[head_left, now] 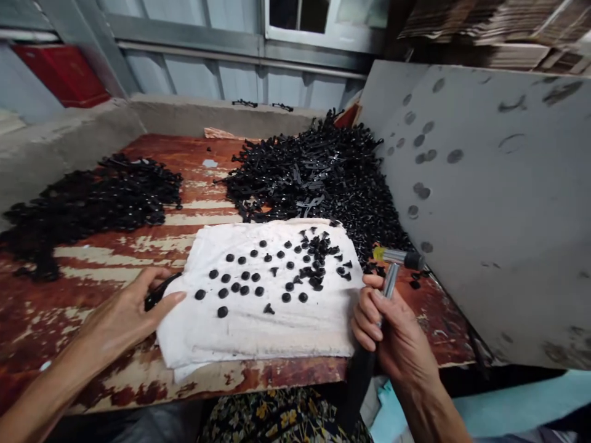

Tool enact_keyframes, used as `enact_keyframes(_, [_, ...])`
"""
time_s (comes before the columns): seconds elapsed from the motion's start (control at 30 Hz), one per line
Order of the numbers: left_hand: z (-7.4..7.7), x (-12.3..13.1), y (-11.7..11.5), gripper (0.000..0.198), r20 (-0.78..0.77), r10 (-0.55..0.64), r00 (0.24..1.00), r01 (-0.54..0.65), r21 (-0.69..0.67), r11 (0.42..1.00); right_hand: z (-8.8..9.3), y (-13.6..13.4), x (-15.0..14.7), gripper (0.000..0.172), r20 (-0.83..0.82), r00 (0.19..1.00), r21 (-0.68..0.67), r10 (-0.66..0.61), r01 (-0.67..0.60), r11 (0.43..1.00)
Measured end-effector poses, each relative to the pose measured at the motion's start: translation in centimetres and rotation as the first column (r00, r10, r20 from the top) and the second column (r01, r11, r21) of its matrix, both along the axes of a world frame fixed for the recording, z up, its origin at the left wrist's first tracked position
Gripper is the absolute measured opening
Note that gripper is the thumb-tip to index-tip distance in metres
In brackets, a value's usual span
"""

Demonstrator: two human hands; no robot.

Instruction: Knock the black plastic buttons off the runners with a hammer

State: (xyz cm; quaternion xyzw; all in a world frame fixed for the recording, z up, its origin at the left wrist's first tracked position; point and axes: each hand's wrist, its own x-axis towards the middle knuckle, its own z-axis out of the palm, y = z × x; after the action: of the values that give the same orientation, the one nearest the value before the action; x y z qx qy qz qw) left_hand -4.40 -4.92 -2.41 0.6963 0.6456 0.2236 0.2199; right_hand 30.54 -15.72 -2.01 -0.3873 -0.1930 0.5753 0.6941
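Note:
My right hand (392,326) is wrapped around a small two-faced hammer (390,280), held head up beside the cloth's right edge. The hammer has a metal shaft, a black grip, one yellow face and one black face. At the left edge of the folded white cloth (272,332), my left hand (133,304) curls around a black plastic part (159,292), mostly hidden by the fingers and cloth. Its thumb rests over the cloth's corner. Small black mushroom-shaped pieces (245,275) are spread over the cloth, with a denser cluster (318,252) at its upper right.
A large heap of black plastic parts (314,166) lies behind the cloth. Another black pile (101,197) sits at the left of the worn red-brown table (194,197). A grey marked board (484,215) leans along the right side. A low concrete ledge (184,117) runs behind.

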Motion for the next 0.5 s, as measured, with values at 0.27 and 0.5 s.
enact_keyframes(0.27, [0.5, -0.1, -0.3, 0.037, 0.081, 0.042, 0.996, -0.035, -0.088, 0.996, 0.2, -0.3, -1.1, 0.023, -0.019, 1.0, -0.033, -0.002, 0.001, 0.999])
enact_keyframes(0.5, [0.6, -0.7, -0.3, 0.041, 0.175, 0.108, 0.979, -0.087, -0.126, 0.988, 0.4, -0.2, -1.1, 0.029, 0.11, 0.994, -0.146, 0.022, -0.006, 0.989])
